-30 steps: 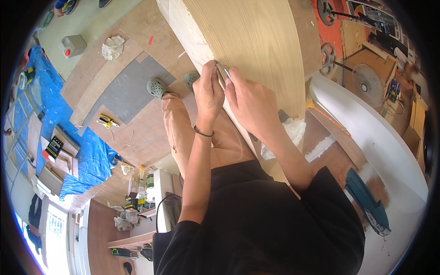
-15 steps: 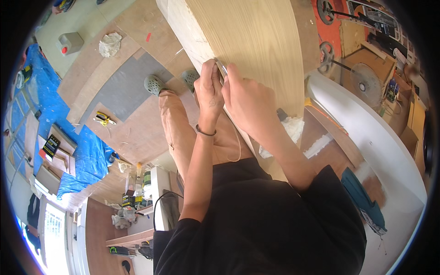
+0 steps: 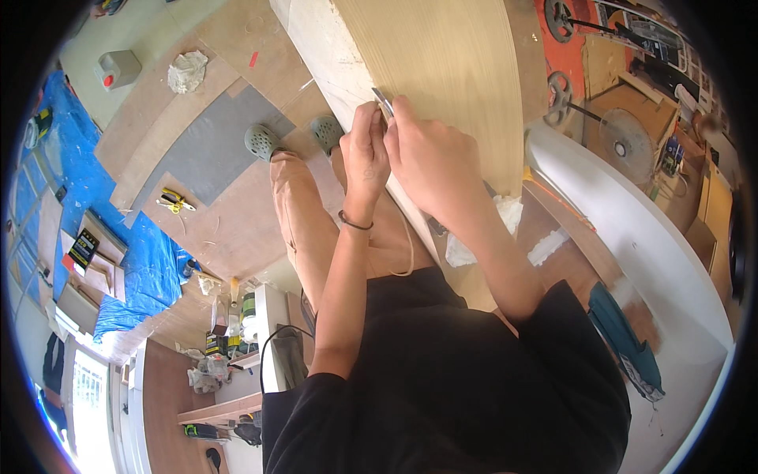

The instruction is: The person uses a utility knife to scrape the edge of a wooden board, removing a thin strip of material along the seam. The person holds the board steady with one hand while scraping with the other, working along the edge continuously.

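Observation:
A large wood-grain panel point(image 3: 442, 63) stretches away in front of me, with a pale, whitish side point(image 3: 316, 43) along its left edge. My right hand point(image 3: 433, 162) is closed around a slim metal-bladed knife point(image 3: 380, 99), its tip at the panel's left edge. The knife's handle is hidden in my fist. Right beside it, my left hand point(image 3: 365, 154) is closed in a pinch at the same edge. A narrow pale strip point(image 3: 409, 237) hangs in a curve below my hands, over my lap; its upper end is hidden, and it seems to run into my left hand's grip.
Yellow-handled pliers point(image 3: 175, 201) lie on the floor boards at left. Farther off are a crumpled white bag point(image 3: 188, 73) and a grey jerrycan point(image 3: 118, 69). A blue tarp point(image 3: 146, 268) spreads at left. At right are a curved white panel point(image 3: 632, 205) and a fan point(image 3: 626, 144).
Both hands have shifted slightly away from me along the panel edge. More of the knife's blade shows beyond my fingers now.

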### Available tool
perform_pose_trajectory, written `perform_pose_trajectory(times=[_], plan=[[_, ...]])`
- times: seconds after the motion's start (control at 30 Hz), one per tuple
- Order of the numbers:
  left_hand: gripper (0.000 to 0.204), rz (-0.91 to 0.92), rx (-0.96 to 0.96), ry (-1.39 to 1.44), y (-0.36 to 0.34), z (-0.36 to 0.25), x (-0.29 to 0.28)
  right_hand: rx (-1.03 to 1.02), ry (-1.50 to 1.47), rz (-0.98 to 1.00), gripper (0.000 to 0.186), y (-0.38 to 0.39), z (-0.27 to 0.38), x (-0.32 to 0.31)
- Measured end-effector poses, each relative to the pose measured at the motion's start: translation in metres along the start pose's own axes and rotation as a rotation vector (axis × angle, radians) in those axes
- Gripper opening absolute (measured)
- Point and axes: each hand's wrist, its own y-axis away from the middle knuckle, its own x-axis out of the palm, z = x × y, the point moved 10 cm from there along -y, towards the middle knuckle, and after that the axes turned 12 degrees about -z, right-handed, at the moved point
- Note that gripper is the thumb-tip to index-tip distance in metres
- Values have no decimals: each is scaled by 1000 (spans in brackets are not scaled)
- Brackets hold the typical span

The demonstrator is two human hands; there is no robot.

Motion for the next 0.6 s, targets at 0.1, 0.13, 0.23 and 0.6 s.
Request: perform_pose_trajectory(times=[0.1, 0.13, 0.23, 0.6], plan=[[11, -25, 81, 0, -7, -7, 2, 10, -24, -24, 17, 5, -6, -4], [11, -29, 101, 10, -10, -10, 3, 19, -25, -29, 17, 11, -8, -3], [10, -5, 52, 0, -8, -4, 2, 15, 1, -26, 17, 17, -7, 0], [7, -23, 92, -19, -8, -11, 0, -37, -65, -166, 15, 20, -4, -6]])
